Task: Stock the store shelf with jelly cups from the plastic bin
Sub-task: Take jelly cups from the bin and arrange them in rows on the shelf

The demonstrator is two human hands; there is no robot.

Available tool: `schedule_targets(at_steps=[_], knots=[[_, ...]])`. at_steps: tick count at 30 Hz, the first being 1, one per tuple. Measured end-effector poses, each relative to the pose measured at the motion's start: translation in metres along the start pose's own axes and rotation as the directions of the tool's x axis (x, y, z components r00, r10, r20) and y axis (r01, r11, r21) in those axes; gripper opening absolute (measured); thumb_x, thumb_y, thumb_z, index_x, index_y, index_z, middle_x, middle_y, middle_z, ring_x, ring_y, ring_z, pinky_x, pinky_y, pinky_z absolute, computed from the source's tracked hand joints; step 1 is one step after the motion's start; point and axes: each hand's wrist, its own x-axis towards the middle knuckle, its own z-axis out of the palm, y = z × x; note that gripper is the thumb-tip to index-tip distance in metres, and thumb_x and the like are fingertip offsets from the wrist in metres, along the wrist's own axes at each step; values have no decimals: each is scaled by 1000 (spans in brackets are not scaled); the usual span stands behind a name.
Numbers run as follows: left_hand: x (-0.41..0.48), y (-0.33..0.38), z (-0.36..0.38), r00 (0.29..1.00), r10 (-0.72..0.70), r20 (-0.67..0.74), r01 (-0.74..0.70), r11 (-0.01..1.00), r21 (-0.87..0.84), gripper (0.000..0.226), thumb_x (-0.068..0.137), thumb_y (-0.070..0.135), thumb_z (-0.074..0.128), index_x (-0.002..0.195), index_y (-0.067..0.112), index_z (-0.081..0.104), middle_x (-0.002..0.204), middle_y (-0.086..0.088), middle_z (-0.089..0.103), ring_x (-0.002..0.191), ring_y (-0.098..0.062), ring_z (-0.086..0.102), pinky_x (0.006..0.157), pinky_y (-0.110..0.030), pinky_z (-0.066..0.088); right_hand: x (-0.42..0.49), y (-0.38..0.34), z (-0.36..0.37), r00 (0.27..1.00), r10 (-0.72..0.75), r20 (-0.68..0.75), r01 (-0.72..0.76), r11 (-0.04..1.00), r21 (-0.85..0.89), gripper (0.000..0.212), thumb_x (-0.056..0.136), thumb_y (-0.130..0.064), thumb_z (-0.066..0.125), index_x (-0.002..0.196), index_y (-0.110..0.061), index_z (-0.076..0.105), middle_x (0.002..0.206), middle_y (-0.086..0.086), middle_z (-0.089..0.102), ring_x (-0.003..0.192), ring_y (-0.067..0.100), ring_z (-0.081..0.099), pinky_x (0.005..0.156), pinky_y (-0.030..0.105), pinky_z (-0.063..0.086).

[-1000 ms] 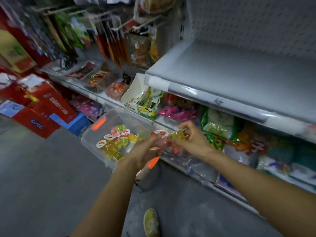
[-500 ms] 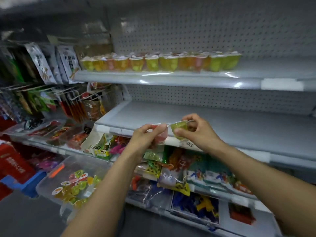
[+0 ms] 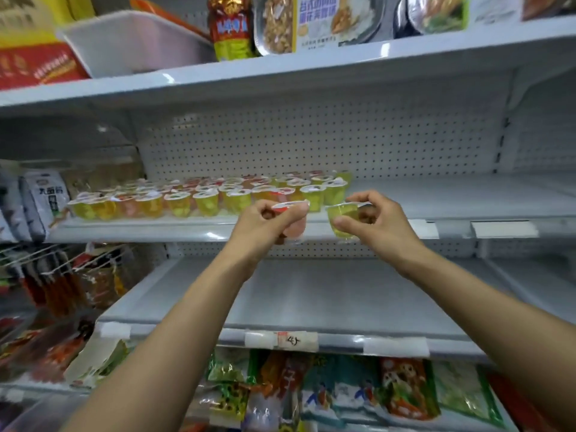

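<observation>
Left hand (image 3: 265,222): raised in front of the middle shelf (image 3: 467,226), fingers (image 3: 294,210) closed around a pink jelly cup (image 3: 293,229), red-and-white lid upward. Right hand (image 3: 374,222): level with the left and just beside it, fingers (image 3: 346,224) pinched on a green jelly cup (image 3: 343,218), held upright by rim and side wall. Both cups kept near the front lip of the shelf, apart from each other, not yet set down.

Stocked jelly cups (image 3: 205,198): several rows, upright, filling the left and centre of the middle shelf from front edge back toward the pegboard (image 3: 311,141); mostly yellow and green, some orange and pink. Right end of the rows located directly behind the two held cups. Shelf surface to the right of the rows bare.

Surroundings: white tray (image 3: 134,45), red bottle (image 3: 230,26) and packaged foods on the top shelf (image 3: 280,73). Grey-white snack bags (image 3: 40,201) hung at far left, touching or nearly touching the leftmost cups; exact contact could not be determined. Lower shelf (image 3: 327,297) beneath the forearms, with a handwritten price tag (image 3: 294,340) on its front rail. Colourful snack packets (image 3: 358,391) stacked below that. Plastic bin not identified with certainty.
</observation>
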Motion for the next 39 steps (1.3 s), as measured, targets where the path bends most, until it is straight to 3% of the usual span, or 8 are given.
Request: schedule_targets(at_steps=[7, 13, 16, 19, 23, 28, 34, 39], knots=[[66, 13, 12, 997, 73, 7, -73, 997, -16, 59, 72, 46, 80, 103, -1, 62, 81, -5, 67, 67, -17, 62, 68, -33, 53, 75, 9, -34, 992, 0, -127, -11, 996, -93, 48, 80, -18, 77, 120, -18, 50, 105, 6, 66, 84, 12, 63, 74, 22, 48], [121, 21, 23, 997, 76, 10, -76, 997, -19, 54, 74, 46, 80, 106, 6, 63, 79, -1, 67, 63, -14, 59, 68, -33, 52, 153, 42, -46, 979, 62, -192, -111, 960, -255, 64, 74, -15, 82, 128, -11, 46, 114, 10, 59, 101, 25, 61, 94, 42, 51], [144, 24, 29, 996, 84, 38, -84, 996, 9, 56, 74, 46, 80, 111, 9, 60, 91, -4, 70, 73, -17, 64, 78, -41, 56, 187, 58, -41, 974, 92, -208, -152, 944, -293, 59, 70, -12, 84, 117, -11, 50, 111, 14, 62, 99, 29, 63, 91, 44, 53], [165, 25, 31, 995, 88, 55, -90, 995, 34, 54, 76, 45, 79, 113, 12, 56, 100, -6, 70, 79, -16, 66, 73, -32, 57, 211, 75, -33, 970, 126, -210, -191, 925, -329, 56, 68, -14, 85, 108, -18, 47, 110, 13, 63, 98, 30, 63, 87, 43, 53], [184, 25, 35, 995, 84, 47, -85, 996, 18, 50, 82, 36, 76, 116, 5, 56, 85, -1, 68, 60, -4, 62, 52, -18, 51, 228, 87, -23, 973, 162, -165, -210, 920, -332, 59, 65, -17, 88, 108, -14, 48, 108, 11, 63, 98, 27, 62, 87, 39, 52], [196, 20, 36, 997, 67, 50, -67, 998, 3, 51, 82, 35, 76, 119, 5, 56, 88, -2, 68, 65, -6, 65, 55, -17, 54, 233, 90, -19, 974, 167, -153, -211, 916, -342, 51, 72, -9, 79, 115, -4, 52, 98, 7, 59, 86, 18, 53, 67, 25, 42], [194, 22, 45, 996, 68, 65, -68, 998, 9, 49, 81, 35, 77, 114, 5, 56, 91, -6, 66, 59, -6, 67, 54, -21, 53, 223, 81, -29, 985, 149, -84, -170, 901, -399, 60, 79, -14, 77, 132, -11, 49, 123, 12, 59, 99, 20, 56, 82, 24, 43], [184, 33, 56, 994, 60, 94, -61, 998, 11, 54, 80, 39, 77, 115, 4, 56, 99, -9, 67, 68, -17, 67, 60, -24, 57, 193, 36, -38, 980, -153, -125, 118, 962, -247, 51, 84, -14, 70, 131, -25, 53, 118, 5, 59, 102, 18, 56, 80, 20, 47]])
